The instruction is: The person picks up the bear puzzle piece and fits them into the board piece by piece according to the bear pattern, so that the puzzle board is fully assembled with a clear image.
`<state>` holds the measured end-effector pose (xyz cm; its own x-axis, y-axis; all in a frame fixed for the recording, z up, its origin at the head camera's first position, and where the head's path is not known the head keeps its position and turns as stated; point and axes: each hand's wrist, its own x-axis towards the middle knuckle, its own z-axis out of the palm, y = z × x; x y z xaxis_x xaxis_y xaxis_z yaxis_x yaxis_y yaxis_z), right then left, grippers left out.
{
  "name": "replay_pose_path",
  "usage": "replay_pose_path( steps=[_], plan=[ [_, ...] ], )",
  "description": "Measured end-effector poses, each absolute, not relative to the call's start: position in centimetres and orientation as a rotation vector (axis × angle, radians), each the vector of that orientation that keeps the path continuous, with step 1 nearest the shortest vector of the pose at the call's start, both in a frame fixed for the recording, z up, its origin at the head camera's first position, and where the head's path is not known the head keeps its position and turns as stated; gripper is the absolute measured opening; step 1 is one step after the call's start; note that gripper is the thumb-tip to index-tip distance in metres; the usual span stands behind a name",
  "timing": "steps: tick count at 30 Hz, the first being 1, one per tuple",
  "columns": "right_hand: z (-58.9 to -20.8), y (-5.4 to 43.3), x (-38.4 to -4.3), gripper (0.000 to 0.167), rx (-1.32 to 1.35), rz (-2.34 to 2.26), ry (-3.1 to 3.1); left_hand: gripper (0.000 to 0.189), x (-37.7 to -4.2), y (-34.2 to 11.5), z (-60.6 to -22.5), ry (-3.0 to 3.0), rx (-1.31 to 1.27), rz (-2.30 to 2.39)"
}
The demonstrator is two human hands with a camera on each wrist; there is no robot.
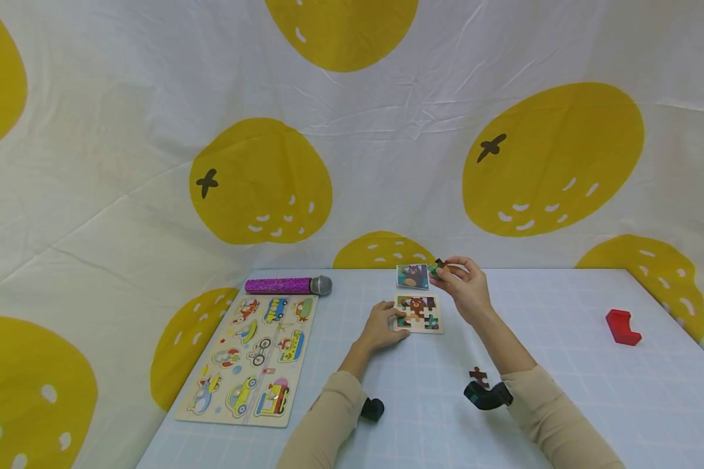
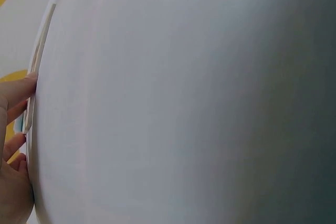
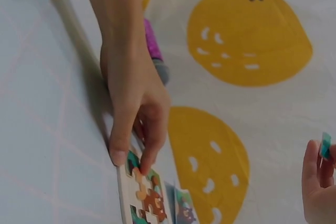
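Note:
A small wooden jigsaw board point(image 1: 437, 327) with a bear picture and several pieces in it lies at the table's middle. My left hand point(image 1: 382, 326) holds the board's left edge; in the right wrist view its thumb is at the rim and a finger rests on the picture. Raised behind and right of the board, my right hand point(image 1: 466, 286) pinches a green and dark jigsaw piece point(image 1: 436, 268) between thumb and fingers. Beside that piece is a bear picture card point(image 1: 412, 277), behind the board. A loose brown jigsaw piece point(image 1: 478, 375) lies nearer me, by the right forearm.
To the left lies a large vehicle puzzle board point(image 1: 252, 358), with a purple microphone point(image 1: 287, 286) along its far edge. A red block point(image 1: 623, 327) with a curved notch is at far right. Behind the table hangs a curtain point(image 1: 399, 163) with yellow fruit shapes.

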<state>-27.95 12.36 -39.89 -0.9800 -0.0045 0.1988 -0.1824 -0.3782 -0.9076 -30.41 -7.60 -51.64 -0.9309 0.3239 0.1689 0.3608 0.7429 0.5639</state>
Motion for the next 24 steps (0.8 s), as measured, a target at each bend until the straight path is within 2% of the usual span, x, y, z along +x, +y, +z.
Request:
replay_pose_path(
  steps=[10,17,24],
  plan=[
    [-40.6,12.0,-28.9,0.033,0.269,2.5,-1.705,0.038,-30.2,-7.6,-51.5,-2.861,-0.576,-0.951],
    [-42.1,11.4,-30.4,0.02,0.015,2.51,-1.778,0.037,-30.3,-7.6,-51.7,-2.843,-0.598,-0.939],
    [-44.7,10.2,-31.9,0.026,-0.132,2.3,-2.138,0.037,-30.3,-7.7,-51.7,-2.837,-0.599,-0.933]
  ],
)
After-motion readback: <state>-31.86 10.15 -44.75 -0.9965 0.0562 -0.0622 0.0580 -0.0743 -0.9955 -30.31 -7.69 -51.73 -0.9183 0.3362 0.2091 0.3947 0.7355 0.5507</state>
